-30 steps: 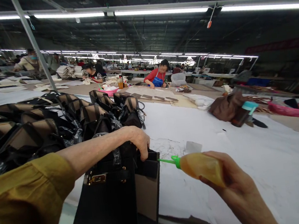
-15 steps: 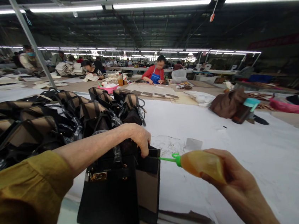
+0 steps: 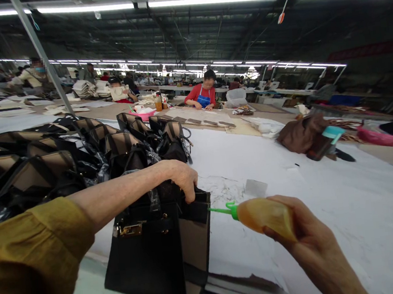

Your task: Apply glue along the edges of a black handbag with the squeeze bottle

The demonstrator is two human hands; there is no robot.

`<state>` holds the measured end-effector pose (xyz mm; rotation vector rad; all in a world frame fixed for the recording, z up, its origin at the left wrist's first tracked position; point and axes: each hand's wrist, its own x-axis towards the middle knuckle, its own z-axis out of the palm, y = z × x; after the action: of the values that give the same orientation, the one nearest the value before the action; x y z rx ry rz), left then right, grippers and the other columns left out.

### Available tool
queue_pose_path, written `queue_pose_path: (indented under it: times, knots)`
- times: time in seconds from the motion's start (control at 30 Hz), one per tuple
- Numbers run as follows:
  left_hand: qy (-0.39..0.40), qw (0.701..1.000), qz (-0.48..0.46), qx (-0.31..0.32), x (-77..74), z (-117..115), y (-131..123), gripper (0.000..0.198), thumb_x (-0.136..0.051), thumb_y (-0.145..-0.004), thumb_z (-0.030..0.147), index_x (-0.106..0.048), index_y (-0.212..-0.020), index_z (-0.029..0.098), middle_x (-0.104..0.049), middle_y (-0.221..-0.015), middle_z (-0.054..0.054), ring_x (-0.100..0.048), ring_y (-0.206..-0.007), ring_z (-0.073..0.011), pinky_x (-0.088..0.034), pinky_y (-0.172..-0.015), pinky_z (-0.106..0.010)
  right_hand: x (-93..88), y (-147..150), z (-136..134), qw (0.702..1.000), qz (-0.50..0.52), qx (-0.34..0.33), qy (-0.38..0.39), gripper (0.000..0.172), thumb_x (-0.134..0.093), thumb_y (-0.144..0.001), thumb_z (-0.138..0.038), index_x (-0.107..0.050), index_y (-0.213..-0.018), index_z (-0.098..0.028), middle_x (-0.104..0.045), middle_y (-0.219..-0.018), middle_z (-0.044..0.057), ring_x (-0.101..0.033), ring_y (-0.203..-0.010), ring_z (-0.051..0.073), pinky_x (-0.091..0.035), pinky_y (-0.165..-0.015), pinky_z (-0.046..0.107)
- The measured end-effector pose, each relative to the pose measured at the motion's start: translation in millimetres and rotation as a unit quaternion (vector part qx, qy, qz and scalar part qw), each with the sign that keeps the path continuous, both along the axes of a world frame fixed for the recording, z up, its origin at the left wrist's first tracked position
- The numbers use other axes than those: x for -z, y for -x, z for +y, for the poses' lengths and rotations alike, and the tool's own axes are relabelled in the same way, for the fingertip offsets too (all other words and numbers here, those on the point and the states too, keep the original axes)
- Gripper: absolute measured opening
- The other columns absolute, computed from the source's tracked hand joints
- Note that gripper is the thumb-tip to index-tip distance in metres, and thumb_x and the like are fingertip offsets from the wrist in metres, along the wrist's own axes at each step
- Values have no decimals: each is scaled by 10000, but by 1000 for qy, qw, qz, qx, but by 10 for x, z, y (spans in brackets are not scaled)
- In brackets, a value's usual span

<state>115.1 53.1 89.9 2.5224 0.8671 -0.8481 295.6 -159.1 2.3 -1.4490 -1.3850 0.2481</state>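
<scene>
A black handbag (image 3: 145, 264) with gold hardware stands tilted at the near edge of the table, its beige inside showing at the open side. My left hand (image 3: 185, 178) reaches over the bag and is closed on its top edge; the fingertips are partly hidden. In my right hand (image 3: 300, 220) is a squeeze bottle (image 3: 263, 214) of amber liquid, lying sideways. Its thin green nozzle points left, with the tip at the edge of the bag's side panel. Whether the tip touches the panel I cannot tell.
Several more black bags (image 3: 51, 167) crowd the table on the left. White paper (image 3: 330, 217) covers the tabletop at right, where a brown bag (image 3: 302, 131) and a dark jar with a turquoise lid (image 3: 332, 135) stand. A co-worker in red (image 3: 203, 95) sits across the table.
The handbag has shifted slightly to the right at its base. Both hands stay almost where they were, with the bottle still in the right one.
</scene>
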Motion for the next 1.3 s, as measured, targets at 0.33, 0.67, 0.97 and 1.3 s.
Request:
queue_pose_path:
  times: [0.33, 0.67, 0.97, 1.3]
  knots:
    - [7, 1000, -14, 1, 9, 10, -2, 318, -667, -527, 325, -676, -800, 163, -672, -709, -27, -602, -648, -213, -436, -510, -277, 76, -4, 26, 1000, 0, -11, 17, 382, -678, -785, -493, -528, -1079, -301, -628, -949, -46, -581, -798, 133, -490, -647, 110]
    - [1, 1000, -4, -4, 6, -47, -29, 287, -647, -539, 306, -674, -782, 155, -652, -677, -18, -596, -620, -199, -433, -501, -273, 106, 28, -58, 1000, -24, -16, 1, 337, -686, -775, -485, -559, -1020, -292, -645, -884, -47, -602, -744, 135, -495, -616, 123]
    - [-17, 1000, -12, 20, -6, -32, -4, 286, -641, -569, 320, -675, -793, 145, -653, -673, -16, -593, -621, -195, -416, -479, -260, 197, 46, -115, 999, -24, -15, 29, 309, -658, -801, -446, -544, -1051, -305, -634, -956, -57, -593, -826, 124, -485, -695, 104]
    - [-20, 1000, -15, 1, -43, -69, -5, 322, -635, -570, 313, -675, -835, 134, -660, -700, -25, -592, -639, -203, -421, -503, -271, 258, 45, -178, 998, -32, -6, 46, 350, -690, -775, -469, -548, -1042, -292, -649, -929, -35, -612, -777, 156, -516, -628, 139]
